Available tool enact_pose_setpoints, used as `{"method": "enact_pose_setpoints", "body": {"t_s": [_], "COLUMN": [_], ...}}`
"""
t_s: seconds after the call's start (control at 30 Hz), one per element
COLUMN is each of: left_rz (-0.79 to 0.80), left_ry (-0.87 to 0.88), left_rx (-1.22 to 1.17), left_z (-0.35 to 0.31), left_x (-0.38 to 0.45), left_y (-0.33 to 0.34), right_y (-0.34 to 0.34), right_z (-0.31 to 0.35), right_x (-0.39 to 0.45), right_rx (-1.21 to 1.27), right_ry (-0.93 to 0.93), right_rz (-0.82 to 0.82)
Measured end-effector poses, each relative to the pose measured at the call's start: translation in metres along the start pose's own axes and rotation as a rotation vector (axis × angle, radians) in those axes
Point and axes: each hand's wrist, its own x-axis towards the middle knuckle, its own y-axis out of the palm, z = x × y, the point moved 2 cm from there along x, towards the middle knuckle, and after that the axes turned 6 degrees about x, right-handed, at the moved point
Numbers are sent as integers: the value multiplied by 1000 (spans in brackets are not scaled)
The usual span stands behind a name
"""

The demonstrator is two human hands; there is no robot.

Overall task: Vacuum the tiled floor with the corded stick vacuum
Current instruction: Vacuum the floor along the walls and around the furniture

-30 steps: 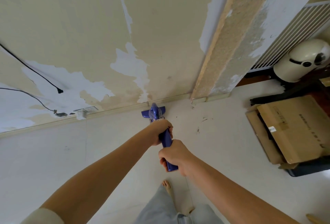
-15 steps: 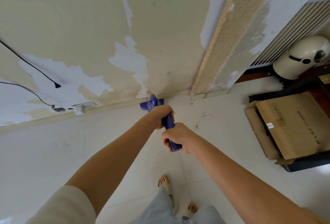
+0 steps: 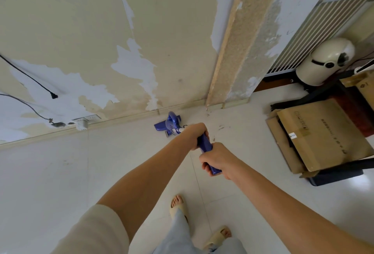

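You've got both hands wrapped around the blue handle of the stick vacuum (image 3: 204,148). Your left hand (image 3: 195,135) grips it farther up the shaft, fingers curled tight round it, and your right hand (image 3: 217,161) clamps the near end, fingers curled under it. The vacuum's blue head (image 3: 169,125) sits on the tiled floor (image 3: 60,172) at the far side, just beside the baseboard (image 3: 121,120) under the peeling wall (image 3: 101,31). There's some dark debris (image 3: 221,127) on the tiles right of the head, near the rough pillar (image 3: 238,41). Far left, a white power strip (image 3: 82,125) sits against the baseboard with black cables (image 3: 30,75) running up the wall. On the right, cardboard boxes (image 3: 319,134) lie flat on the floor, with a white helmet (image 3: 323,61) behind them. Your sandalled feet (image 3: 178,207) are at the near edge.
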Motion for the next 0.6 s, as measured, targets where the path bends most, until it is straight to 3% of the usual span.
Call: {"method": "enact_pose_setpoints", "body": {"t_s": [0.33, 0.6], "left_rz": [55, 13], "left_ry": [-43, 8], "left_rx": [61, -36], "left_z": [25, 15], "left_x": [-18, 5], "left_y": [36, 23], "right_y": [-15, -11], "right_z": [-35, -29], "right_x": [-34, 13], "right_rx": [219, 52], "right_ry": [1, -27], "right_rz": [5, 14]}}
